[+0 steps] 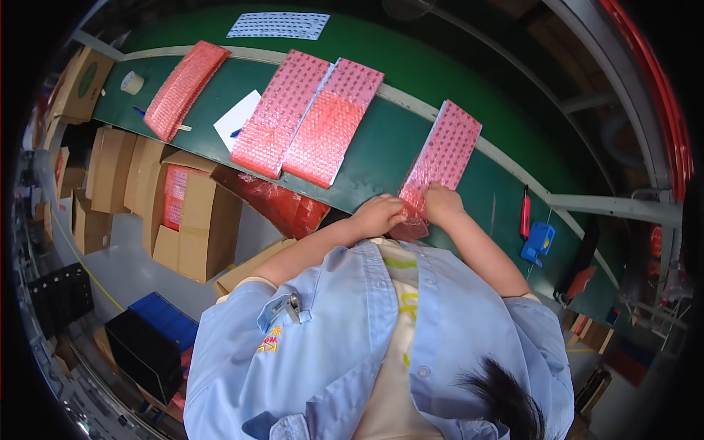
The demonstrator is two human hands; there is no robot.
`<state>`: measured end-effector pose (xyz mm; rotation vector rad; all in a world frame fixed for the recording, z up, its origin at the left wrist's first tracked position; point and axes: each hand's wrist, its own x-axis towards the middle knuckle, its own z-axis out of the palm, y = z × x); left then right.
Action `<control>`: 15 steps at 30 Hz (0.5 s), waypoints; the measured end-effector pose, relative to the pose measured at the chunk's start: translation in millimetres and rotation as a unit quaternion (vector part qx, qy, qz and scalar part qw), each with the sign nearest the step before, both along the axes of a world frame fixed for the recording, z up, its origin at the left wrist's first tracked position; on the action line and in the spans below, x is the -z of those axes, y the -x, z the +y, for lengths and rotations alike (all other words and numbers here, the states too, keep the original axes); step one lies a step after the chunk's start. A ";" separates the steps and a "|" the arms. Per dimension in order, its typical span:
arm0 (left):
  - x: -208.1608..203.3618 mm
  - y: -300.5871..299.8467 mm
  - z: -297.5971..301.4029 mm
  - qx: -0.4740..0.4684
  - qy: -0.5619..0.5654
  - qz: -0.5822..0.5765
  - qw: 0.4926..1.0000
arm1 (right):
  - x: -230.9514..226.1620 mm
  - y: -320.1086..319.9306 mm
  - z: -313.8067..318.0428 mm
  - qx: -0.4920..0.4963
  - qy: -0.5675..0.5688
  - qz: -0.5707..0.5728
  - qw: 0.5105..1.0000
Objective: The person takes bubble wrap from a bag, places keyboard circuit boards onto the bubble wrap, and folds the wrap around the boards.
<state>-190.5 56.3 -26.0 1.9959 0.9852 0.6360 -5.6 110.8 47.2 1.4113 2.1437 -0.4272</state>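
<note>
The green workbench (370, 165) spans the work area, with a pale rail (407, 103) along its length. An open cardboard carton (213, 235) stands below the bench, left of the person. Two pink bubble-wrap packs (326, 125) lie side by side on the bench, left of the hands. The working pack (449, 143), also pink bubble wrap, lies between the hands at its lower end; its long upper part extends from the grip toward the rail, and a pale edge shows along its upper left side. A further pink pack (183, 92) lies at far left.

Right hand (444, 204): fingers curled and clamped on the working pack's lower right side. Left hand (380, 214): fingertips against its lower left edge; whether they pinch it cannot be determined.

A blue tape dispenser (539, 240) rests right of the right hand, with a slim red-handled tool (525, 213) just beside it. A tape roll (132, 82) sits near the bench's left end.
</note>
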 end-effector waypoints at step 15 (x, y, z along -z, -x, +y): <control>17.7 8.2 17.8 0.025 -0.032 -0.046 0.998 | 2.8 114.5 302.1 -0.027 -0.072 0.252 0.965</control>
